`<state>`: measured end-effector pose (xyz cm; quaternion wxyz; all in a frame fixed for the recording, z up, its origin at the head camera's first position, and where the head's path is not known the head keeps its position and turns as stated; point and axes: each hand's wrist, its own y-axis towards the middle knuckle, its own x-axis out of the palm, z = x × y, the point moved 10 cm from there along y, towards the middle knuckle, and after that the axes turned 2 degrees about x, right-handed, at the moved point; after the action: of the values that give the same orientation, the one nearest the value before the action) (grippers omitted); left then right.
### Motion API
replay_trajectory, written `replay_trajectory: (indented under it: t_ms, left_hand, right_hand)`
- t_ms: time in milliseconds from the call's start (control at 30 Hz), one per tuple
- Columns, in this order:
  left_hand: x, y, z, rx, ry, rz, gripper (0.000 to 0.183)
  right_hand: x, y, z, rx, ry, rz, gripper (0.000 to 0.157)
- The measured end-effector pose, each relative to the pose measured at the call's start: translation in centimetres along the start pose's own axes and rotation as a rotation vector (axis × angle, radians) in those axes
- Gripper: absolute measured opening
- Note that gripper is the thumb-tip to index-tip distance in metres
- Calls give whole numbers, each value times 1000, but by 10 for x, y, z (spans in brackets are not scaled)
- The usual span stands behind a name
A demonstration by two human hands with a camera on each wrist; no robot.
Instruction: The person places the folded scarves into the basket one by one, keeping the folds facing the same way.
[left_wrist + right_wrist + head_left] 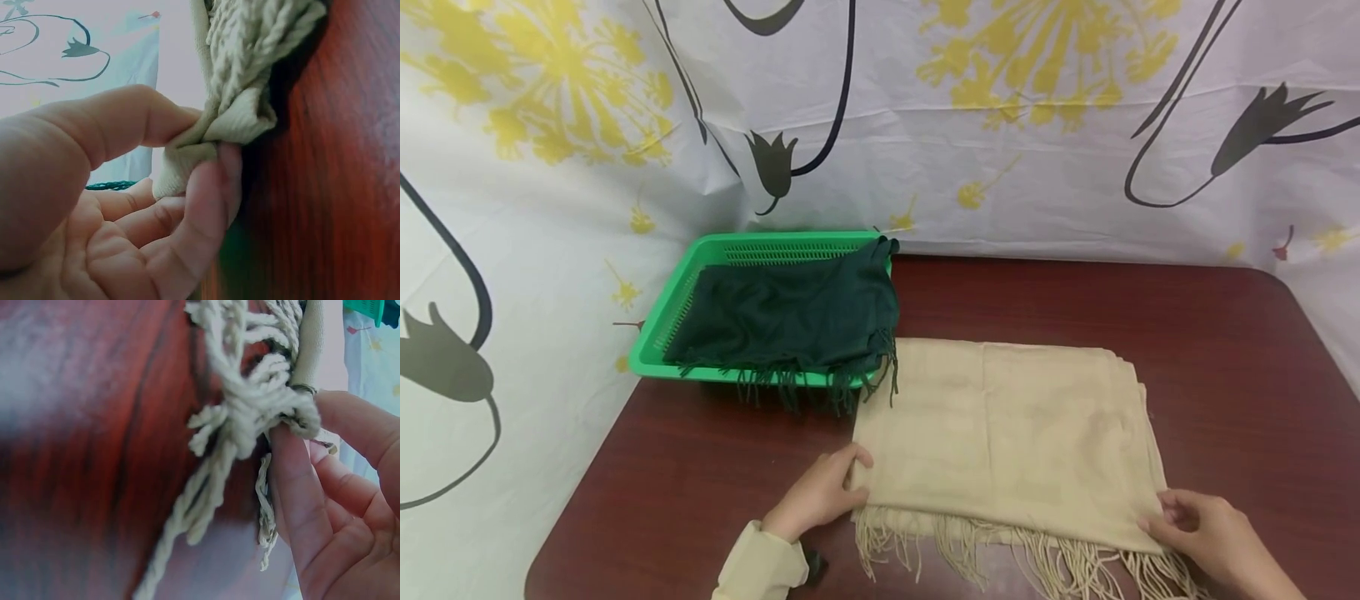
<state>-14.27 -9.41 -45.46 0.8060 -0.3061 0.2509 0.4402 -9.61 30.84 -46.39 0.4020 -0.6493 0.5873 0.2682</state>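
Note:
A beige fringed scarf [1000,433], folded into a rough rectangle, lies flat on the table with its tassels [970,542] toward the near side. My left hand [823,492] pinches its near left corner; in the left wrist view, thumb and fingers close on the folded cloth [187,162] beside twisted fringe. At the near right corner my right hand [1210,529] pinches the edge between thumb and fingers. The right wrist view shows knotted tassels [244,406] hanging next to the right fingers [300,494].
A green plastic basket [662,333] stands at the back left of the dark red wooden table [715,467]. Inside it lies a folded dark green scarf [790,308], its fringe hanging over the near rim. A flower-patterned cloth [865,108] hangs behind the table.

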Motion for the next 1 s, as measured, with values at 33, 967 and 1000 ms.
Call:
replay_trajectory:
  t_ms: [33, 967, 1000]
  left_hand:
    - [0, 0, 0, 4, -3, -1, 25]
    - [7, -22, -3, 9, 8, -58, 23]
    - [7, -23, -3, 8, 11, -58, 23]
  right_hand:
    - [1, -1, 0, 0, 4, -1, 40]
    - [20, -14, -7, -146, 39, -198, 19]
    - [20, -14, -7, -150, 38, -199, 19]
